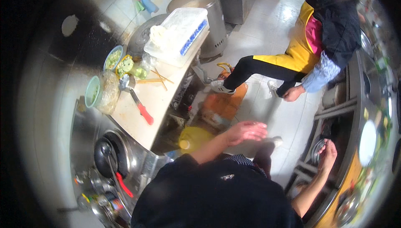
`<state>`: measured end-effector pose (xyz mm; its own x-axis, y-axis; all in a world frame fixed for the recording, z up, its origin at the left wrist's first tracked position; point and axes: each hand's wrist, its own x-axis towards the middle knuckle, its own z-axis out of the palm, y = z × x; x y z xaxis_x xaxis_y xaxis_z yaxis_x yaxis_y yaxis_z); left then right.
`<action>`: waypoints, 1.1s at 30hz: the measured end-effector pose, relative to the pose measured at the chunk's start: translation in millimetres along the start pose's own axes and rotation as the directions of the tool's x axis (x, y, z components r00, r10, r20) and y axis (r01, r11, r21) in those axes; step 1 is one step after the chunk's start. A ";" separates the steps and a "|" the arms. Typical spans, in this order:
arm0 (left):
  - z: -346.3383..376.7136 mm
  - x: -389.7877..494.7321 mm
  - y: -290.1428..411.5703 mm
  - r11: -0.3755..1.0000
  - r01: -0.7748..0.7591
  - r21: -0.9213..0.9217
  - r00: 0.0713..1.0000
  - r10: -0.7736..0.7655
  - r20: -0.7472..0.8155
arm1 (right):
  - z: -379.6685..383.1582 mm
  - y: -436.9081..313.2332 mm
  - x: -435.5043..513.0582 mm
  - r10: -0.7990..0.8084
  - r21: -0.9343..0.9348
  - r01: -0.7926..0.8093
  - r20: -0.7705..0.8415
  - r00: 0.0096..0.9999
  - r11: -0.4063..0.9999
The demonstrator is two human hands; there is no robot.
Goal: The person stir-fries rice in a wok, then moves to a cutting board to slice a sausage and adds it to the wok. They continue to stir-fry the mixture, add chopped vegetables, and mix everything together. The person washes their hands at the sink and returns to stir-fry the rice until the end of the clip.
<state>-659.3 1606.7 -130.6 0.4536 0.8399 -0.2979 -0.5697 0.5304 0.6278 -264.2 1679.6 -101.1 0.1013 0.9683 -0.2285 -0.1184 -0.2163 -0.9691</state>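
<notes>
My left hand (246, 132) hangs in front of my body above the tiled floor, its fingers stretched out and slightly blurred, with nothing visible in it. A yellow plastic jug (200, 138) stands low, beyond my left forearm. To the right, my right hand (327, 157) is raised beside the metal counter, its fingers curled; whether they hold anything cannot be made out. Behind its fingers, stacked dishes (317, 152) show on a dark shelf. On the pale worktop (142, 135) at left lie a ladle with a red handle (144, 113) and several wooden chopsticks (156, 80).
Ahead stands a person in a yellow apron (289, 55), one foot by an orange flattened piece (225, 104) on the floor. A plastic tub (188, 30) overhangs the worktop near a large steel pot (217, 24). A wok (106, 156) sits at left; a white plate (367, 143) lies right.
</notes>
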 end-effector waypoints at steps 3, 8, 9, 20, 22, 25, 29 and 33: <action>22.5 100.4 -5.6 0.995 0.000 0.097 0.993 -0.012 0.119 | -30.3 -12.1 67.5 0.076 -0.167 -0.077 -0.014 0.997 0.983; 121.0 252.7 12.1 0.983 0.113 0.145 0.967 -0.142 0.213 | -60.5 -95.4 159.8 0.101 -0.349 -0.074 0.059 0.993 0.934; 141.5 283.8 16.7 0.981 0.099 0.165 0.954 -0.140 0.264 | -67.2 -115.9 182.4 0.101 -0.362 -0.073 0.059 0.993 0.929; 304.5 678.7 51.6 0.976 0.190 -0.108 0.939 -0.149 0.310 | -234.8 -173.4 447.7 0.006 0.054 0.003 -0.167 0.986 0.999; 305.5 742.8 54.9 0.975 0.210 -0.076 0.946 -0.183 0.268 | -262.9 -173.1 500.9 0.029 0.062 -0.016 -0.214 0.976 0.998; 293.7 851.8 62.6 0.966 0.257 -0.026 0.945 -0.246 0.213 | -312.9 -156.7 601.5 0.101 0.129 -0.071 -0.246 0.964 0.989; 294.6 990.3 78.6 0.949 0.289 0.123 0.956 -0.294 0.021 | -366.9 -97.9 750.7 0.269 0.287 -0.176 -0.324 0.907 0.942; 283.2 1100.9 89.4 0.941 0.302 0.155 0.952 -0.290 -0.093 | -391.7 -42.8 868.0 0.382 0.311 -0.262 -0.434 0.816 0.914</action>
<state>-16.7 2546.2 -198.7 0.5335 0.6567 -0.5331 -0.2923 0.7346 0.6123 215.7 2480.3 -294.3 0.4659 0.6536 -0.5964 -0.4417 -0.4123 -0.7968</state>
